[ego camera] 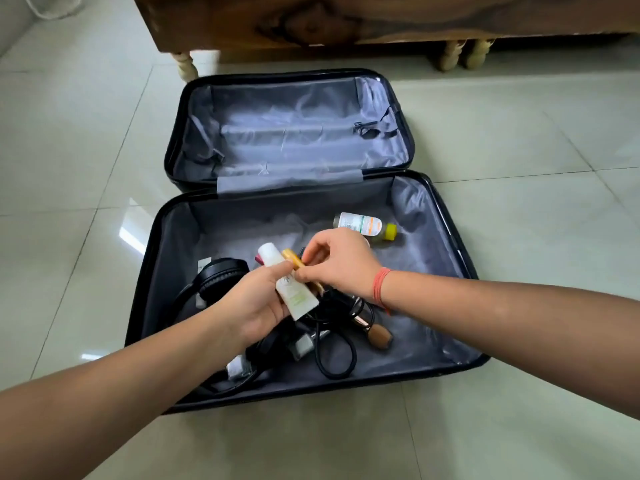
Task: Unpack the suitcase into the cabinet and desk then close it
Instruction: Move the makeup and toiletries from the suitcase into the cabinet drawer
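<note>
Left hand (258, 301) grips a white tube (294, 292); right hand (341, 263) pinches a yellow stick (292, 258). Headphones (216, 275), cables (337, 301) and a bottle (362, 225) lie in the open suitcase (415, 323) on the tiled floor (519, 150).

I see the black suitcase (149, 258) lying open on the tiled floor (519, 427). Over its near half my left grip (258, 299) holds a white tube (294, 292), and my right grip (341, 263) pinches a small orange stick (292, 259) right against that tube. Below lie black headphones (218, 275), coiled cables (337, 358), a makeup brush (379, 336) and, apart from them, a yellow-capped bottle (360, 225) on its side.
</note>
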